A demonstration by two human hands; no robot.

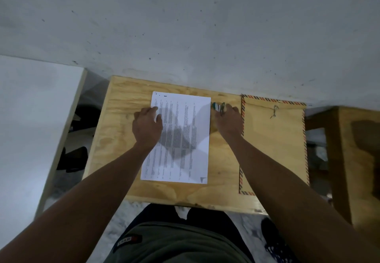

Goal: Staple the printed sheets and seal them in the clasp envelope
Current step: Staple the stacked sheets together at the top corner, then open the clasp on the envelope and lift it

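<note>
Printed sheets [181, 139] under left hand [147, 126], fingers spread flat; right hand [228, 124] fingers curled around stapler [219, 107].

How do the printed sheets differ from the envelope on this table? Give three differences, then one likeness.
The printed sheets are white with lines of text; the envelope is brown with a red and blue striped border. The sheets lie near the middle of the table; the envelope lies at its right end. The left hand rests on the sheets; the envelope bears a clasp near its far end. Both lie flat.
</note>
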